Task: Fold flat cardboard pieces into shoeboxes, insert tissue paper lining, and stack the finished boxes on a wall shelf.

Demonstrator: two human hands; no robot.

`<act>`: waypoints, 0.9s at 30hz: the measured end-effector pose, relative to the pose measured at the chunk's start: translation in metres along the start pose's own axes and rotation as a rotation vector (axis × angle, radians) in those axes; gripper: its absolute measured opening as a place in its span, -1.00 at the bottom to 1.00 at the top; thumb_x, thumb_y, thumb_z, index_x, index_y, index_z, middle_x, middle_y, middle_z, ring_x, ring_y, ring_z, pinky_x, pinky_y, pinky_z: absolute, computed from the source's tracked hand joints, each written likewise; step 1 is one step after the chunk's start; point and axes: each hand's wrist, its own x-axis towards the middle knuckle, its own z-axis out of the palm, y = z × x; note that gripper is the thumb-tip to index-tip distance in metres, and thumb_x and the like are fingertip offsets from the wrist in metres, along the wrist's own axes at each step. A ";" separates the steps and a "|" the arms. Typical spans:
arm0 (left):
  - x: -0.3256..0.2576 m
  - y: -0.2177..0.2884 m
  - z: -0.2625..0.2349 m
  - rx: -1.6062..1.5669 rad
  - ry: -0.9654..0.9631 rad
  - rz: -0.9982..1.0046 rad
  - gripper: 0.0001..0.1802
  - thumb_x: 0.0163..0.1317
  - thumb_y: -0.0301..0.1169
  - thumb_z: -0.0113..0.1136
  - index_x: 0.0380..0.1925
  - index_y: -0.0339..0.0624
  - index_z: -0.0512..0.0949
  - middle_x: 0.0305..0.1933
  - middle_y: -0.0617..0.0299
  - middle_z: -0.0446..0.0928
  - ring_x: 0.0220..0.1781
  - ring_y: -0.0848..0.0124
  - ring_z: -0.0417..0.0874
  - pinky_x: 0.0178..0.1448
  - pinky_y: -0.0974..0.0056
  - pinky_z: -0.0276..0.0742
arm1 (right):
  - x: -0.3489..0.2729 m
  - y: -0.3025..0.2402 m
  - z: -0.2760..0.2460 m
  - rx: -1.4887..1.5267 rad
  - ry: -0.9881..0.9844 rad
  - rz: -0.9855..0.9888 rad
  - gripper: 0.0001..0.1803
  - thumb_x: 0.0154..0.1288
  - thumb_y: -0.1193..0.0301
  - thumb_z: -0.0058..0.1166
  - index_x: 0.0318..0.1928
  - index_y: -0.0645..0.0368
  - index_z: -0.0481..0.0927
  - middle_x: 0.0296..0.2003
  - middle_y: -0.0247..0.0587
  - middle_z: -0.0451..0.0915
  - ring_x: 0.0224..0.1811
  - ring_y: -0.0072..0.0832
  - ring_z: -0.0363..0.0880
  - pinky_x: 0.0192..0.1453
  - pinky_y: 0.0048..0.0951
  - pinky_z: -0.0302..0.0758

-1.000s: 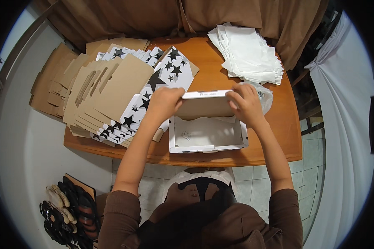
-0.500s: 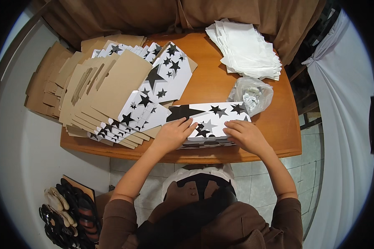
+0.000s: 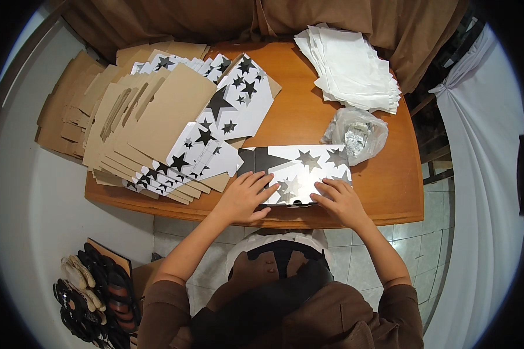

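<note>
A white cardboard box (image 3: 300,168) with black and grey stars lies near the front edge of the table, its lid down flat. My left hand (image 3: 245,199) rests on the box's left front corner, fingers spread over the lid and thumb toward the front edge. On the right front part of the lid lies my right hand (image 3: 339,200), its fingers likewise apart. Between the hands, a small dark notch shows at the middle of the box's front edge. Neither hand grips anything.
Flat unfolded star-print cartons (image 3: 174,116) overlap in a stack on the left of the wooden table (image 3: 285,75). White paper sheets (image 3: 355,70) lie at the back right. A clear plastic bag (image 3: 364,135) with silvery contents sits beside the box. Sandals (image 3: 99,291) are at lower left.
The lid, a little raised at the front before, is now down flat. Both hands have moved slightly toward me, and the left fingers have spread.
</note>
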 end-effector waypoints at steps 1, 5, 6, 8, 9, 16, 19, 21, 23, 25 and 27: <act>-0.001 0.002 0.000 -0.039 0.019 -0.010 -0.41 0.03 -0.18 0.24 0.10 -0.09 0.45 0.19 0.04 0.39 0.21 0.16 0.40 0.27 0.06 0.30 | 0.000 0.000 0.001 0.015 0.002 0.005 -0.69 0.10 0.42 0.09 -0.09 -0.05 0.56 0.03 -0.31 0.51 0.13 -0.29 0.45 0.16 -0.19 0.40; -0.007 0.007 0.014 0.000 0.067 0.002 -0.52 0.10 -0.24 0.21 0.05 -0.10 0.48 0.15 0.08 0.43 0.18 0.20 0.43 0.22 0.10 0.35 | -0.004 0.002 0.004 0.056 0.003 0.004 -0.74 0.08 0.42 0.13 -0.15 0.02 0.55 0.01 -0.29 0.52 0.12 -0.28 0.46 0.17 -0.18 0.39; -0.009 0.009 0.019 0.004 0.122 0.025 -0.57 0.10 -0.28 0.21 0.00 -0.11 0.50 0.10 0.12 0.46 0.14 0.23 0.46 0.18 0.13 0.39 | -0.005 0.002 0.004 0.097 0.021 0.017 -0.74 0.05 0.41 0.16 -0.18 0.06 0.54 0.00 -0.27 0.52 0.11 -0.28 0.46 0.17 -0.18 0.39; -0.015 0.013 0.027 0.008 0.176 0.047 -0.63 0.10 -0.33 0.22 -0.05 -0.12 0.53 0.06 0.16 0.50 0.10 0.27 0.50 0.14 0.16 0.42 | -0.008 0.000 0.005 0.139 0.039 0.032 -0.74 0.03 0.40 0.20 -0.22 0.10 0.53 -0.01 -0.25 0.52 0.10 -0.28 0.47 0.17 -0.17 0.39; -0.017 0.015 0.029 0.017 0.212 0.049 -0.64 0.07 -0.36 0.26 -0.09 -0.14 0.54 0.02 0.18 0.52 0.07 0.27 0.53 0.09 0.18 0.44 | -0.011 -0.002 0.008 0.098 0.074 0.036 -0.73 0.00 0.39 0.22 -0.24 0.11 0.52 -0.02 -0.24 0.53 0.08 -0.29 0.47 0.16 -0.17 0.39; -0.023 0.026 0.045 0.017 0.347 0.006 -0.70 0.02 -0.37 0.33 -0.20 -0.17 0.59 -0.08 0.24 0.59 -0.05 0.31 0.60 -0.01 0.25 0.48 | -0.026 -0.013 0.033 -0.049 0.230 0.109 -0.77 0.03 0.45 0.21 -0.25 0.13 0.53 -0.08 -0.23 0.56 0.00 -0.31 0.52 0.12 -0.15 0.40; -0.023 0.026 0.047 0.033 0.358 0.004 -0.73 0.03 -0.38 0.33 -0.23 -0.17 0.60 -0.10 0.24 0.60 -0.07 0.32 0.61 -0.04 0.26 0.48 | -0.032 -0.013 0.043 -0.029 0.246 0.125 -0.77 0.03 0.47 0.22 -0.24 0.13 0.54 -0.10 -0.24 0.57 -0.02 -0.31 0.53 0.12 -0.15 0.40; -0.022 0.025 0.048 0.040 0.348 0.004 -0.75 0.04 -0.39 0.33 -0.25 -0.17 0.60 -0.11 0.23 0.60 -0.08 0.33 0.62 -0.06 0.27 0.48 | -0.033 -0.014 0.045 -0.028 0.250 0.136 -0.76 0.02 0.45 0.24 -0.25 0.13 0.55 -0.10 -0.25 0.57 -0.02 -0.31 0.52 0.12 -0.15 0.39; -0.019 0.028 0.051 -0.004 0.395 -0.032 -0.78 0.03 -0.39 0.33 -0.29 -0.16 0.60 -0.16 0.25 0.59 -0.11 0.33 0.61 -0.08 0.26 0.48 | -0.031 -0.017 0.046 -0.024 0.253 0.145 -0.76 0.02 0.44 0.25 -0.25 0.13 0.55 -0.11 -0.26 0.56 -0.02 -0.32 0.52 0.13 -0.14 0.39; -0.015 0.029 0.053 -0.054 0.378 -0.045 -0.79 0.03 -0.38 0.33 -0.31 -0.14 0.60 -0.18 0.27 0.58 -0.11 0.34 0.60 -0.07 0.25 0.46 | -0.028 -0.021 0.044 0.042 0.239 0.213 -0.75 0.00 0.38 0.30 -0.27 0.10 0.57 -0.12 -0.29 0.55 -0.01 -0.34 0.50 0.20 -0.09 0.31; -0.010 0.034 0.053 -0.105 0.361 -0.058 -0.81 0.03 -0.37 0.33 -0.33 -0.12 0.60 -0.20 0.30 0.57 -0.12 0.34 0.59 -0.06 0.24 0.44 | -0.023 -0.027 0.042 0.073 0.213 0.205 -0.74 -0.02 0.38 0.31 -0.27 0.08 0.57 -0.11 -0.28 0.53 0.00 -0.31 0.49 0.23 -0.03 0.25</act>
